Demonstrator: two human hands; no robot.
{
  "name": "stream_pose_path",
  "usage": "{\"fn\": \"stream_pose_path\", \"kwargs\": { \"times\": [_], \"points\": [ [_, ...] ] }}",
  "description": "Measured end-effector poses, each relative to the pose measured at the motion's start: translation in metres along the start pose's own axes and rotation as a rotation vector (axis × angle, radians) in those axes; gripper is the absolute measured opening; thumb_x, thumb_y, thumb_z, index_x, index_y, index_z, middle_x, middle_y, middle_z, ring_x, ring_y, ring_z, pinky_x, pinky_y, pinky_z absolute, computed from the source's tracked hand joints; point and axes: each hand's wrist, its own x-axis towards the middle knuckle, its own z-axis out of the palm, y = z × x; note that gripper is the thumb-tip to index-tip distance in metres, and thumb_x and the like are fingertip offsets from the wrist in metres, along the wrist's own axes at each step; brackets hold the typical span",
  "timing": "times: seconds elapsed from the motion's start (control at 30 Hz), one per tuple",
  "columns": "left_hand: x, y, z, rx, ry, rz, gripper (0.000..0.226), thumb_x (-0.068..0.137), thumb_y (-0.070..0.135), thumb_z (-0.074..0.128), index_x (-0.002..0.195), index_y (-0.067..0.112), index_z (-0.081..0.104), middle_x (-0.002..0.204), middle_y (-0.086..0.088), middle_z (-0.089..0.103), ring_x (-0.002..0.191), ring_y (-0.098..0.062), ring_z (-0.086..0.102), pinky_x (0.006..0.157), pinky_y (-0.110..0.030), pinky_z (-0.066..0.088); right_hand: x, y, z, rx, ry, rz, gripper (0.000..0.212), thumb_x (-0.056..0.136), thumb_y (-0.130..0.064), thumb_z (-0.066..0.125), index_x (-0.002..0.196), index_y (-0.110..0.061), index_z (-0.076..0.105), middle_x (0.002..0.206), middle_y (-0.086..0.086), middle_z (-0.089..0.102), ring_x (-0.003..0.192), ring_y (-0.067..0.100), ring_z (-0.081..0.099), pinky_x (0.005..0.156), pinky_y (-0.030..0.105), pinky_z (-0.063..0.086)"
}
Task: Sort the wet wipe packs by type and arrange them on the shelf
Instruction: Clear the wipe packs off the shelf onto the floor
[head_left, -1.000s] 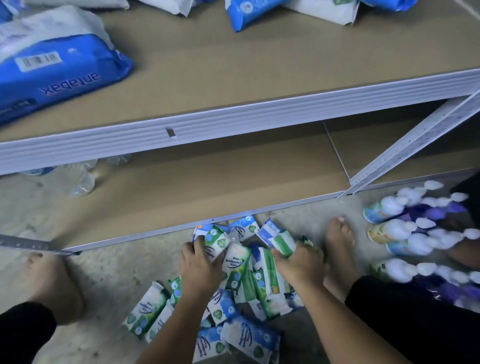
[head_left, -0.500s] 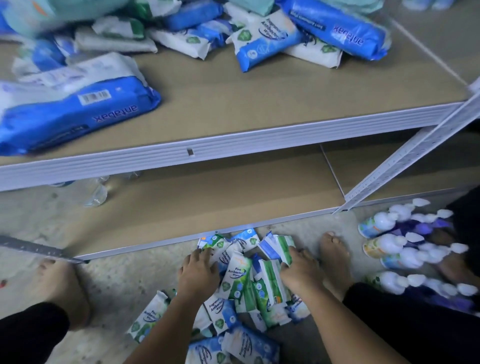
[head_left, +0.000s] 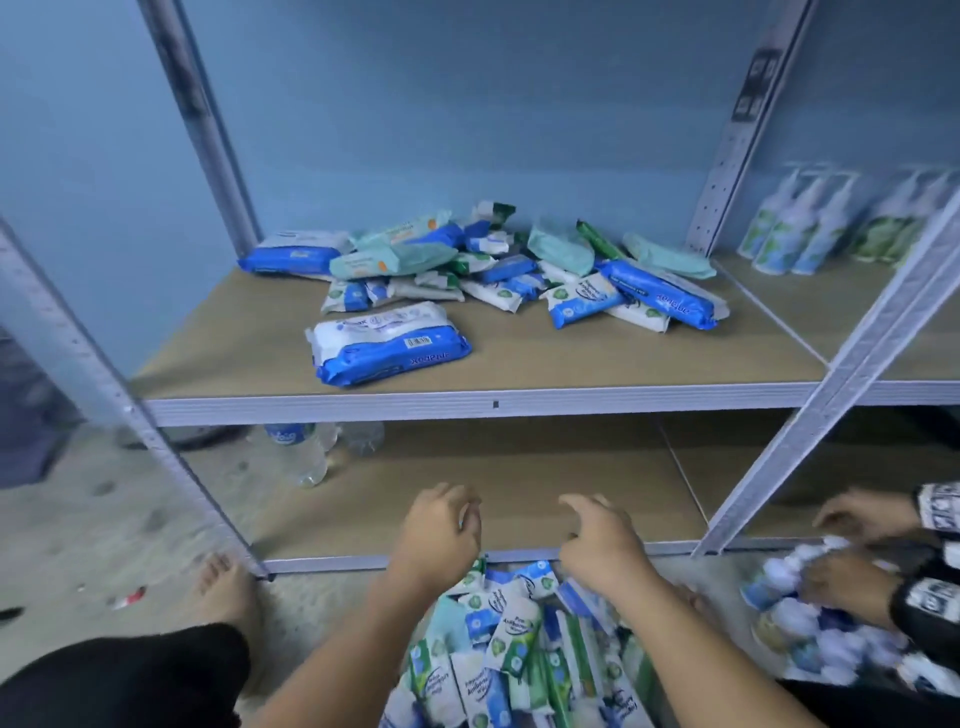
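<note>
Both the left hand (head_left: 436, 530) and right hand (head_left: 602, 540) hover loosely curled, seemingly empty, above the wipe packs (head_left: 514, 639).

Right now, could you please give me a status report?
Left hand hold unclear; right hand open, over floor pile. Upper-shelf packs unsorted. Another person's hands right.

1. Shelf boards (head_left: 571, 358), centre: I read these as matt, tan pressed-wood panels with a smooth face.
2. Shelf frame (head_left: 852, 358), 3 o'clock: pale painted metal with a low sheen, perforated uprights and ribbed front rails.
3. Large wipe packs (head_left: 389, 343), centre: glossy blue-and-white plastic film, creased.
4. Small wipe packs (head_left: 514, 639), 6 o'clock: I see the same shiny film, wrinkled.
5. Floor (head_left: 104, 519), 8 o'clock: rough, mottled grey concrete.
6. Bottle (head_left: 306, 457), 8 o'clock: clear thin plastic.
7. Trouser leg (head_left: 119, 675), 7 o'clock: black matt cloth.
8. Wall (head_left: 467, 104), 12 o'clock: smooth matt blue paint.
</note>
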Motion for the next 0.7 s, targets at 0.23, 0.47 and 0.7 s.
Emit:
{"fn": "stream_pose_path", "kwargs": {
  "times": [0.23, 0.47, 0.7],
  "points": [
    [0.031, 0.039, -0.102, 0.074, 0.138, 0.242, 0.021, 0.092, 0.020, 0.054, 0.110, 0.022, 0.065, 0.115, 0.010, 0.061, 0.110, -0.012, 0.052, 0.090, -0.029, 0.045, -0.002, -0.077, -0.071, 0.029, 0.187, -0.276, 0.051, 0.088, -0.020, 0.053, 0.137, -0.032, 0.056, 0.136, -0.011, 0.049, 0.128, 0.016, 0.048, 0.107, 0.037, 0.044],
    [0.087, 0.041, -0.153, 0.156, 0.236, 0.317, 0.028, 0.086, 0.019, 0.057, 0.113, 0.021, 0.065, 0.118, 0.008, 0.059, 0.113, -0.017, 0.051, 0.084, -0.036, 0.051, 0.033, -0.121, -0.118, -0.020, 0.240, -0.374, 0.051, 0.092, -0.018, 0.052, 0.140, -0.033, 0.054, 0.135, -0.008, 0.049, 0.114, 0.017, 0.055, 0.096, 0.036, 0.049],
    [0.176, 0.042, -0.163, 0.236, 0.187, 0.318, 0.038, 0.086, 0.026, 0.052, 0.123, 0.024, 0.063, 0.124, 0.007, 0.060, 0.116, -0.020, 0.052, 0.088, -0.038, 0.051, 0.114, -0.134, -0.146, -0.052, 0.268, -0.319, 0.070, 0.078, -0.006, 0.053, 0.143, -0.034, 0.050, 0.142, -0.007, 0.044, 0.127, 0.022, 0.045, 0.102, 0.039, 0.046]
  ]
}}
